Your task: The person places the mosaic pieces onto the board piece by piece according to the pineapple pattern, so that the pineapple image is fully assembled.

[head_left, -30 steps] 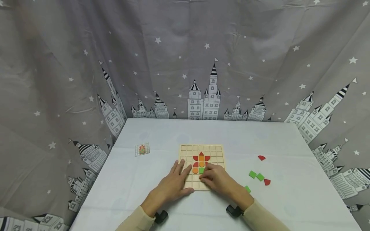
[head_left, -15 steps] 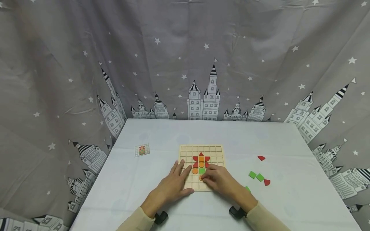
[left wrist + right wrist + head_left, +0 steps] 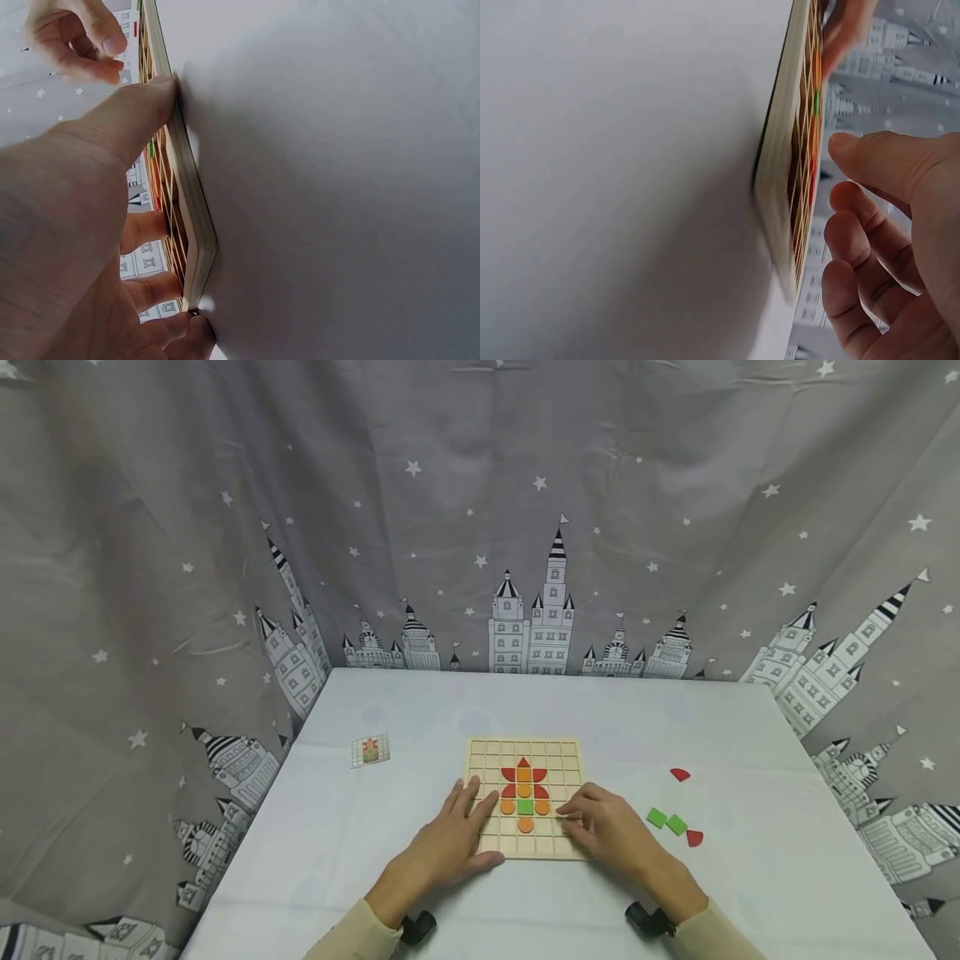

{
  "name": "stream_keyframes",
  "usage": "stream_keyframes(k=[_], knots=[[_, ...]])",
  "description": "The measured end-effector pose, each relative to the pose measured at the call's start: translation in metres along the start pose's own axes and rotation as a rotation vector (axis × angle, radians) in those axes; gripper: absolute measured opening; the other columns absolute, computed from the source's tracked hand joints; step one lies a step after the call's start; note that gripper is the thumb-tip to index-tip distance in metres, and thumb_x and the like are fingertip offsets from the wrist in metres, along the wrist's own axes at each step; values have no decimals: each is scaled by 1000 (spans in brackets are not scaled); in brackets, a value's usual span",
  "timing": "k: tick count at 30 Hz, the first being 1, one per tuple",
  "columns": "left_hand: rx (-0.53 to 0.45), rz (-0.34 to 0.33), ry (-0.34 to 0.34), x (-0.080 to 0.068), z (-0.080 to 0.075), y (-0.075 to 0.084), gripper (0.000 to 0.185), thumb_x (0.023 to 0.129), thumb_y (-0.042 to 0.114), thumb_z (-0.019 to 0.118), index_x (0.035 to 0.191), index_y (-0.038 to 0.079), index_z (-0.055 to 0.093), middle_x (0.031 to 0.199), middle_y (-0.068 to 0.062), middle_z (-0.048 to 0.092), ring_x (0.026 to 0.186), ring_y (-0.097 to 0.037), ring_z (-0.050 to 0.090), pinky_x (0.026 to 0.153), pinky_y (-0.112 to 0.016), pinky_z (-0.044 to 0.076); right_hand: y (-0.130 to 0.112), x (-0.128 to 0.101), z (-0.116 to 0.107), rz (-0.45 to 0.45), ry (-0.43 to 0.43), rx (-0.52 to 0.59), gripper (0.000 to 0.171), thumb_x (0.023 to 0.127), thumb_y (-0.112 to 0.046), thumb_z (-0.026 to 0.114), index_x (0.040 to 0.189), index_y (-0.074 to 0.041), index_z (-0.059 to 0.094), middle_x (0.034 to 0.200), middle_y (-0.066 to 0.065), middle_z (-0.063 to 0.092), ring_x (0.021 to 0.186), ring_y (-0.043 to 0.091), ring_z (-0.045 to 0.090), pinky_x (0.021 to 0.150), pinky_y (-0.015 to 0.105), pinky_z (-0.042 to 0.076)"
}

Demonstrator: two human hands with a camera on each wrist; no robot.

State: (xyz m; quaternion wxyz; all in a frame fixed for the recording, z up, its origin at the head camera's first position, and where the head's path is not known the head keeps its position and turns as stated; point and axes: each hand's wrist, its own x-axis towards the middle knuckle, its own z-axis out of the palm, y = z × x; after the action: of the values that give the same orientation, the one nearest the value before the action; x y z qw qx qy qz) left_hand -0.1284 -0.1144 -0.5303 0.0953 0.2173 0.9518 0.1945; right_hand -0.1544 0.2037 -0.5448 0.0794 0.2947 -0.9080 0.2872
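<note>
Your left hand point(image 3: 450, 841) lying flat on the wooden board's point(image 3: 525, 852) left edge, your right hand point(image 3: 611, 831) resting relaxed at its right edge, holding nothing, board sitting between your hands on the counter point(image 3: 525, 710).

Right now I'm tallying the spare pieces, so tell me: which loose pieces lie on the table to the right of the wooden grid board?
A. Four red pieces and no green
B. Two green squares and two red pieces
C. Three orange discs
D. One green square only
B: right of the wooden grid board, two green squares lie side by side, one red piece behind them and another red piece beside them.
</note>
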Motion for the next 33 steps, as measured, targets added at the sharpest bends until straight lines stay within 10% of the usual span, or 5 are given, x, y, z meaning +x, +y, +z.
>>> stream_keyframes(k=[10,19,33], knots=[[-9,-6,-7,-1,1,0,99,104,55,87,180,10,44,190,-31,29,176,-61,28,112,-72,63,36,-30,-28,130,96,-81,32,88,-6,102,117,-10,89,110,1,76,81,6,61,67,20,52],[-12,-12,-11,1,1,0,99,104,57,86,180,11,44,190,-30,28,176,-60,27,109,-73,64,59,-54,-57,358,9,-146,46,90,-20,103,132,-11,86,122,7,74,82,10,53,70,25,46],[-15,-9,4,0,2,0,99,103,56,87,180,10,45,190,-31,29,176,-60,28,110,-73,63,78,-70,-59,308,81,-112,28,89,-8,101,113,-7,89,100,1,73,77,2,50,65,22,47]])
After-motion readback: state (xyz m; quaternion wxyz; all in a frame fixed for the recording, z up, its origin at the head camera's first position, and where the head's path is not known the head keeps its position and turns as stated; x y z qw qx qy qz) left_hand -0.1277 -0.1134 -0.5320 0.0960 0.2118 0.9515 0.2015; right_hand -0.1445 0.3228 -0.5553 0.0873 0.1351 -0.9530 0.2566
